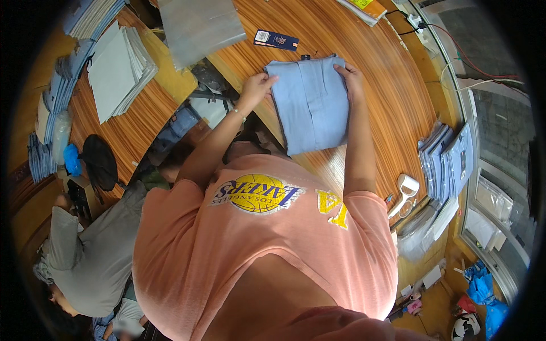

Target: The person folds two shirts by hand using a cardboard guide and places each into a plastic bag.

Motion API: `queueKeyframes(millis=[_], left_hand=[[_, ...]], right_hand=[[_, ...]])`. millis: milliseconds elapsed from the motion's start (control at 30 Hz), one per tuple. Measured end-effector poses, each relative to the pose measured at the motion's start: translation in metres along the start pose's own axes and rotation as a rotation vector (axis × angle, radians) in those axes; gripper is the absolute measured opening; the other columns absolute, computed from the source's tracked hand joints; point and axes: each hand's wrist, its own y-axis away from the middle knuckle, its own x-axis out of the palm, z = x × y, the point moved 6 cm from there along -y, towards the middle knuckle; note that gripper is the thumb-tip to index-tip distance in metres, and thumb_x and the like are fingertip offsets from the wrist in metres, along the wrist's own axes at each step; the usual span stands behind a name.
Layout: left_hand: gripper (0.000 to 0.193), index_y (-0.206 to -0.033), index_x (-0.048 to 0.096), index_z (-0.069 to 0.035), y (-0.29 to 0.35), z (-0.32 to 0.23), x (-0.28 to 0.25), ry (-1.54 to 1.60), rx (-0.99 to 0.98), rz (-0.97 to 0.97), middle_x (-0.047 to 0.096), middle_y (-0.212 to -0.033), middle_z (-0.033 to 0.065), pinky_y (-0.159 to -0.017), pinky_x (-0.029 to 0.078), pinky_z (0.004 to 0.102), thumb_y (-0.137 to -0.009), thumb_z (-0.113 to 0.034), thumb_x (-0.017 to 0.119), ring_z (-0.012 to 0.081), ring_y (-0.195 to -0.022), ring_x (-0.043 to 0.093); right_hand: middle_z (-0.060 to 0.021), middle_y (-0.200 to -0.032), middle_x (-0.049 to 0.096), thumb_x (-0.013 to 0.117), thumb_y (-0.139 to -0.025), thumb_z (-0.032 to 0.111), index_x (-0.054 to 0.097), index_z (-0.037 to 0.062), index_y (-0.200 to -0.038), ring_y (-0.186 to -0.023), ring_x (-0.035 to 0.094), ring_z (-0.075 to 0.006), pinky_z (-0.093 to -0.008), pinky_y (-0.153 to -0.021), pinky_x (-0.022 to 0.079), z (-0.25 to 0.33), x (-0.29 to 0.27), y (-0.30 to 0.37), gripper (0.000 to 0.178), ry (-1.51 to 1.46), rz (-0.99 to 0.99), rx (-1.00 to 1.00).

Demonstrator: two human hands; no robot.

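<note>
A folded light-blue garment [313, 108] lies at the far edge of my reach on the wooden table, a seam running down its middle and a small dark label at its far edge. My left hand [259, 91] pinches its far left corner between thumb and fingers. At the opposite corner, my right hand [351, 79] grips the right edge, thumb on top and fingers partly hidden below. Just beyond the garment sits a dark blue hang tag [277, 40] with a white barcode label.
Clear plastic sheets [202, 31] lie beyond my left hand. A paper stack [120, 71] rests on the left table. Bagged folded garments [449, 159] and a white handheld tool [405, 190] are at the right. Another person in grey [102, 256] sits at left. A gap separates the tables.
</note>
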Motion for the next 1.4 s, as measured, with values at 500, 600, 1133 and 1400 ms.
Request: queueKeyframes(millis=[500, 600, 1133, 1400], left_hand=[[0.029, -0.102, 0.058, -0.01, 0.024, -0.097, 0.022, -0.848, 0.553, -0.087, 0.063, -0.096, 0.0127, -0.078, 0.047, 0.0402, -0.085, -0.033, 0.056, 0.0313, -0.086, 0.06], [0.038, -0.121, 0.051, -0.016, 0.005, -0.092, 0.072, -0.882, 1.03, 0.239, 0.052, -0.122, 0.0101, -0.096, 0.036, 0.0426, -0.087, -0.031, 0.055, 0.0289, -0.115, 0.045], [0.039, -0.124, 0.045, -0.012, -0.052, -0.073, 0.072, -0.626, 0.931, 0.61, 0.034, -0.14, 0.0095, -0.107, 0.015, 0.0524, -0.088, -0.025, 0.053, 0.0244, -0.132, 0.03], [0.019, -0.09, 0.067, -0.014, -0.029, -0.097, 0.089, -0.808, 1.172, 0.51, 0.058, -0.103, 0.0012, -0.083, 0.037, 0.0417, -0.077, -0.028, 0.064, 0.0202, -0.1, 0.051]], right_hand=[[-0.01, -0.087, 0.066, 0.066, -0.078, 0.009, 0.067, -0.0011, -0.098, -0.075, 0.062, -0.0159, -0.0253, -0.07, 0.049, -0.002, -0.002, -0.006, 0.022, 0.142, 0.019, -0.074], [-0.0091, -0.086, 0.066, 0.065, -0.077, 0.006, 0.066, -0.001, -0.1, -0.075, 0.061, -0.0153, -0.0252, -0.069, 0.048, -0.002, -0.001, -0.011, 0.024, 0.188, 0.031, -0.02], [-0.0157, -0.118, 0.053, 0.059, -0.084, 0.019, 0.054, 0.0125, -0.12, -0.112, 0.048, -0.0324, -0.0467, -0.092, 0.037, 0.031, 0.053, 0.125, 0.037, 1.209, -0.494, -0.469], [-0.009, -0.141, 0.036, 0.05, -0.089, 0.039, 0.043, 0.0283, -0.133, -0.132, 0.027, -0.0315, -0.0618, -0.101, 0.019, -0.014, 0.052, 0.126, 0.046, 1.344, -0.529, -0.322]])
